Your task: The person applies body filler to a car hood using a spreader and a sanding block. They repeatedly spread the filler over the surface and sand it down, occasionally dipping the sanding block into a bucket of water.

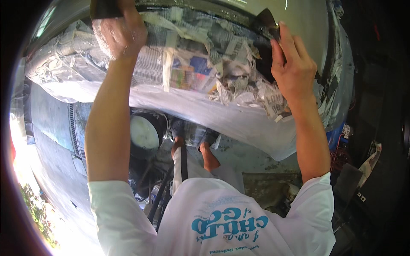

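My left hand point(119, 36), wet and shiny with suds, is closed on a dark flat piece point(104, 8) at the upper left; the view's top edge cuts off its fingertips. At the upper right my right hand point(294, 64) pinches a thin, dark, bent sheet point(265, 22), which looks like wet sandpaper, between thumb and fingers. Both hands are over a glossy, pale vehicle panel point(299, 10) with a dark strip along its near side. Crumpled newspaper masking point(243, 85) and strips of tape point(168, 64) cover the area between my forearms.
Clear plastic sheeting point(179, 100) hangs below the newspaper. By my feet stands a dark bucket point(160, 121) with whitish contents. A grey-blue panel with a slotted vent point(73, 128) is on the left. Tangled red cords point(339, 153) and dark clutter lie at the right.
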A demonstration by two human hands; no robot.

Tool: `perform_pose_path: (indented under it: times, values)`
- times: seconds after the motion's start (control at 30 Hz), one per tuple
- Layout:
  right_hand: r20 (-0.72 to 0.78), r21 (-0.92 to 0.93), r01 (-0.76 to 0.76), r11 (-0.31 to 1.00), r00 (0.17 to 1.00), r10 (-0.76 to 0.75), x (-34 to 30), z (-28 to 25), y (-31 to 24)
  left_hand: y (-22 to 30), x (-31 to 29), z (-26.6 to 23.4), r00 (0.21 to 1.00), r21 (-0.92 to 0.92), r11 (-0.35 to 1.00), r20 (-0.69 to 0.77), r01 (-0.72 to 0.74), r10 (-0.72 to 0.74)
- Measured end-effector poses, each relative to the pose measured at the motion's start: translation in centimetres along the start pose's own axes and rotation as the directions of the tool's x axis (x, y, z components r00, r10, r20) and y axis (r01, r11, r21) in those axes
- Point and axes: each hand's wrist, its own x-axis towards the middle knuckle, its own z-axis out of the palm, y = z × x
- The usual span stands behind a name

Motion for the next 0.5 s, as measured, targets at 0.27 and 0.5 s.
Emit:
perform_pose_path:
  times: [0.27,0.5]
  values:
    - [-0.016,0.139,0.029,0.990,0.999,-0.027,0.9,0.6,1.2,0.4,0.5,-0.9,0.999,-0.103,0.995,0.036,-0.016,0.020]
    - [-0.050,0.167,-0.017,0.986,0.998,0.026,1.1,1.2,-0.6,-2.2,1.0,0.5,0.961,-0.064,0.959,0.009,-0.277,0.278]
